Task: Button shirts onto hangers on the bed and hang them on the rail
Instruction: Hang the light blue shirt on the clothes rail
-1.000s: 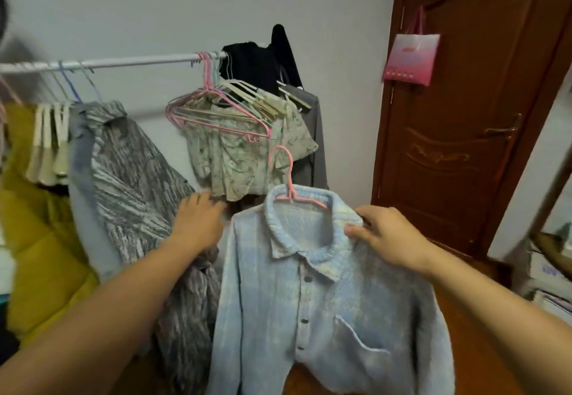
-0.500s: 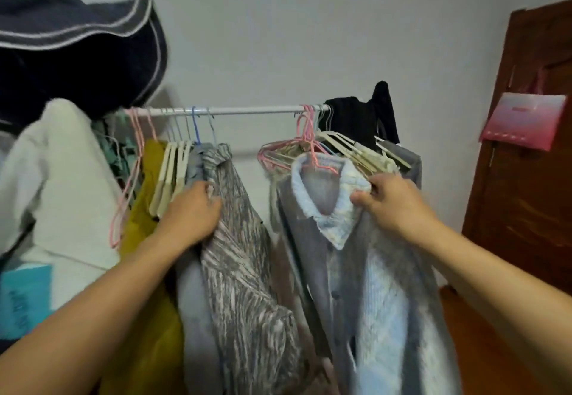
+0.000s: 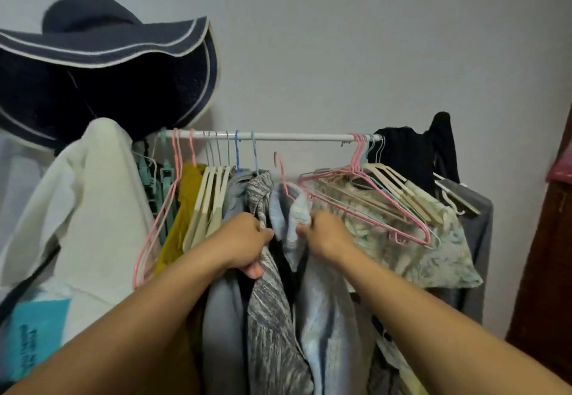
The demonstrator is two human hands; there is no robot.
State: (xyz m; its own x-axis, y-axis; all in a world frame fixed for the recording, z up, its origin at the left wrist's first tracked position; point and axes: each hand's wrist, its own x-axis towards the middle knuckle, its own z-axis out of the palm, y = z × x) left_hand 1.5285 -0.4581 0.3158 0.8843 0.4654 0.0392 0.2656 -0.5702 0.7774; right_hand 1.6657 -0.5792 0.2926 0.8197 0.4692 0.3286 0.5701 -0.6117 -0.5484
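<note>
R hand (image 3: 325, 233) grips blue shirt (image 3: 322, 317) w/ pink hanger (image 3: 282, 174) hook below rail (image 3: 278, 136); L hand (image 3: 247, 246) grips grey shirt (image 3: 272, 317).

Wall (image 3: 340, 47): plain, pale grey, unmarked, evenly and dimly lit; fills the upper view. Door (image 3: 548, 270): dark reddish-brown wood, at the right edge, only a strip in view. Hat (image 3: 102, 66): navy, wide-brimmed, white-trimmed, high on the left. Bag (image 3: 34, 332): turquoise, printed, lower left corner.
</note>
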